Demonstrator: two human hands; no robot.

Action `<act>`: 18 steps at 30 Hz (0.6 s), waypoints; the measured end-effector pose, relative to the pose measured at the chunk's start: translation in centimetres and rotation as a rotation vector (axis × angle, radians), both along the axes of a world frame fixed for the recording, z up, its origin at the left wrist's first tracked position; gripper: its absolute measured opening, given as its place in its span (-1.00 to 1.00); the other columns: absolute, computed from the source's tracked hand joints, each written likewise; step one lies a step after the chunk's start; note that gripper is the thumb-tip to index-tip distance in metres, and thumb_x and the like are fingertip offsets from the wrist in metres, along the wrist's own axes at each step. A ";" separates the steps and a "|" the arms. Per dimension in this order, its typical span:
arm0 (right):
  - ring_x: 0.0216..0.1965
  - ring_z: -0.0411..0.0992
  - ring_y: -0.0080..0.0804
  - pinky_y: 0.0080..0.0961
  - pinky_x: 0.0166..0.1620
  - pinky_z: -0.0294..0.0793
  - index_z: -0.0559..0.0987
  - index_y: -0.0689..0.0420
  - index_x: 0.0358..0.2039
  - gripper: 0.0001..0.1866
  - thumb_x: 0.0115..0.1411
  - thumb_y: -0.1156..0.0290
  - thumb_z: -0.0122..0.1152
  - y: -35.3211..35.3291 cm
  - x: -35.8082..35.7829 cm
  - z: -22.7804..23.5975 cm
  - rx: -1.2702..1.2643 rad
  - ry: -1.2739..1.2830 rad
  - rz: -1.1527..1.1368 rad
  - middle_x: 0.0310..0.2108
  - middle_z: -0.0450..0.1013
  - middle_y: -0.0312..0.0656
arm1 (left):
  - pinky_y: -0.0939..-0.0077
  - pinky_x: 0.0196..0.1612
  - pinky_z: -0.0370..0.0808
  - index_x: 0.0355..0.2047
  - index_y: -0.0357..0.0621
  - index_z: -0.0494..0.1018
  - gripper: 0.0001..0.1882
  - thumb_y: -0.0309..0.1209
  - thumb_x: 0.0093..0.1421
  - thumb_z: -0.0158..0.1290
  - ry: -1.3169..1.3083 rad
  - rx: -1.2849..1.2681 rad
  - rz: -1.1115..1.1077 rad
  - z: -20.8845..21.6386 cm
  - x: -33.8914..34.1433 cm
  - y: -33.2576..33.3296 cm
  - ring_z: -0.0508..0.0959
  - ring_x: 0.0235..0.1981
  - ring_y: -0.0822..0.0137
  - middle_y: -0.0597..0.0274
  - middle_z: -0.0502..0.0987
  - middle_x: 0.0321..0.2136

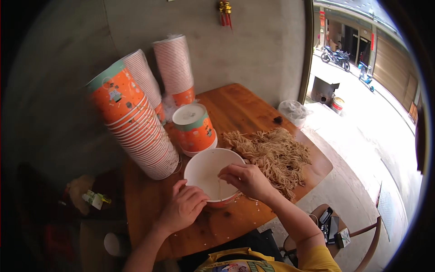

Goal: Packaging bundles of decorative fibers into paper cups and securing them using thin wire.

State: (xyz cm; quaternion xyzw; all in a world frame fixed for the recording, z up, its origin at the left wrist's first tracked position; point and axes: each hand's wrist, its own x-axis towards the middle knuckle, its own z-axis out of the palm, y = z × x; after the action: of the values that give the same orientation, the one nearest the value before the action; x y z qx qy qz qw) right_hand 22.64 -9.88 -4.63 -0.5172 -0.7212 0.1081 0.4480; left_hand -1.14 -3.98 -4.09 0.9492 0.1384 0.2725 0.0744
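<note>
A white-lined paper bucket (206, 170) stands near the table's front, its open mouth tipped up toward me. My left hand (185, 206) grips its near-left rim, fingers curled over the edge. Above the bucket's right side, my right hand (244, 179) pinches a thin pale strand (220, 190) that hangs down to the near rim. Just right of the bucket lies a heap of tan stringy strands (278, 156); whether they are cord or noodles I cannot tell. Behind the bucket, an upside-down orange and green paper bucket (195, 131) rests over another white rim.
A tall leaning stack of nested orange buckets (140, 131) rises at the left, with two more stacks (174, 65) behind it. A clear plastic tub (293, 112) sits at the wooden table's (226, 102) far right edge. A chair (337, 231) holding small items stands at right.
</note>
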 end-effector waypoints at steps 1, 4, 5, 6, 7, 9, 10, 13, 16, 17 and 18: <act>-0.52 0.56 -0.38 -0.47 -0.42 0.55 0.59 0.10 -0.30 -0.92 0.19 0.43 0.20 0.1 -0.7 0.0 -0.009 0.031 -0.010 -0.47 0.55 -0.23 | 0.11 0.12 0.23 -0.27 -0.07 0.46 -0.85 -0.44 0.12 0.13 -0.001 0.002 0.010 0.1 -0.2 -0.1 0.52 -0.24 0.25 0.30 0.50 -0.39; -0.57 0.55 -0.39 -0.47 -0.48 0.54 0.59 0.08 -0.30 -0.92 0.20 0.41 0.20 0.7 -2.1 -0.5 0.087 0.001 -0.044 -0.50 0.55 -0.23 | 0.12 0.16 0.15 -0.27 -0.07 0.46 -0.86 -0.38 0.16 0.12 -0.085 -0.245 0.106 -0.2 0.7 -1.0 0.53 -0.28 0.29 0.33 0.52 -0.40; -0.57 0.55 -0.39 -0.47 -0.48 0.54 0.59 0.08 -0.30 -0.92 0.20 0.41 0.20 0.7 -2.4 -0.6 0.083 0.002 -0.041 -0.50 0.55 -0.23 | 0.18 0.16 0.15 -0.31 -0.07 0.45 -0.90 -0.38 0.19 0.10 -0.154 -0.327 0.181 -0.6 1.4 -1.2 0.53 -0.31 0.33 0.34 0.52 -0.42; -0.57 0.55 -0.38 -0.47 -0.49 0.54 0.59 0.06 -0.29 -0.91 0.19 0.40 0.21 0.8 -2.5 -0.7 0.090 -0.002 -0.059 -0.51 0.55 -0.23 | 0.24 0.15 0.16 -0.36 -0.08 0.45 -0.93 -0.38 0.21 0.07 -0.223 -0.406 0.257 -0.9 2.1 -1.2 0.52 -0.35 0.37 0.36 0.53 -0.44; -0.58 0.55 -0.38 -0.46 -0.50 0.53 0.59 0.05 -0.28 -0.91 0.19 0.40 0.22 0.8 -2.6 -0.8 0.096 -0.007 -0.078 -0.52 0.55 -0.22 | 0.24 0.15 0.16 -0.36 -0.08 0.45 -0.93 -0.38 0.21 0.07 -0.223 -0.407 0.258 -1.3 2.7 -1.2 0.52 -0.35 0.37 0.36 0.53 -0.44; -0.59 0.54 -0.37 -0.45 -0.50 0.53 0.58 0.05 -0.29 -0.91 0.18 0.39 0.22 0.8 -3.0 -0.8 0.106 -0.028 -0.092 -0.54 0.54 -0.22 | 0.30 0.09 0.21 -0.41 -0.12 0.43 -0.88 -0.36 0.22 0.07 -0.311 -0.416 0.353 -2.0 3.4 -0.9 0.52 -0.38 0.35 0.34 0.53 -0.50; -0.59 0.54 -0.36 -0.45 -0.51 0.53 0.58 0.04 -0.30 -0.91 0.17 0.39 0.23 0.8 -3.2 -0.8 0.115 -0.049 -0.106 -0.56 0.53 -0.21 | 0.30 0.09 0.21 -0.41 -0.12 0.43 -0.88 -0.36 0.22 0.07 -0.310 -0.416 0.352 -2.2 3.4 -0.7 0.52 -0.38 0.35 0.34 0.53 -0.50; -0.59 0.54 -0.34 -0.43 -0.51 0.52 0.57 0.05 -0.33 -0.94 0.18 0.39 0.20 0.9 -3.2 -1.2 0.106 -0.078 -0.179 -0.60 0.51 -0.20 | 0.16 0.09 0.14 -0.38 -0.08 0.42 -0.89 -0.34 0.20 0.07 -0.285 -0.452 0.341 -2.7 3.4 -0.3 0.52 -0.31 0.31 0.37 0.53 -0.45; -0.58 0.54 -0.28 -0.39 -0.52 0.51 0.55 0.08 -0.37 -0.94 0.19 0.41 0.16 1.5 -3.9 -1.0 0.078 -0.002 -0.275 -0.61 0.49 -0.17 | 0.17 0.11 0.11 -0.39 -0.06 0.41 -0.89 -0.35 0.16 0.09 -0.200 -0.482 0.323 -2.2 2.5 -0.3 0.50 -0.25 0.31 0.39 0.52 -0.43; -0.58 0.54 -0.28 -0.39 -0.52 0.51 0.55 0.08 -0.37 -0.94 0.19 0.41 0.16 1.8 -3.7 -0.9 0.075 -0.001 -0.275 -0.61 0.49 -0.17 | 0.18 0.12 0.10 -0.40 -0.05 0.41 -0.90 -0.35 0.14 0.09 -0.127 -0.467 0.278 -1.6 2.3 -0.3 0.49 -0.20 0.32 0.39 0.50 -0.41; -0.59 0.53 -0.25 -0.37 -0.52 0.49 0.54 0.10 -0.38 -0.94 0.19 0.41 0.15 2.2 -3.4 -0.9 0.075 0.022 -0.324 -0.63 0.48 -0.15 | 0.18 0.14 0.08 -0.41 -0.04 0.41 -0.90 -0.35 0.13 0.10 -0.055 -0.452 0.233 -1.2 2.1 -0.3 0.47 -0.16 0.32 0.39 0.49 -0.40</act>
State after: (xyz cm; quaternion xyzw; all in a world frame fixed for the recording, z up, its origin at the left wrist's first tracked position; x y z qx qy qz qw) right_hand 19.22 -7.70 -5.48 -0.6087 -0.6268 0.0131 0.4863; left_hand 1.00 -4.30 -5.29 0.8784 0.3022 0.2671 0.2563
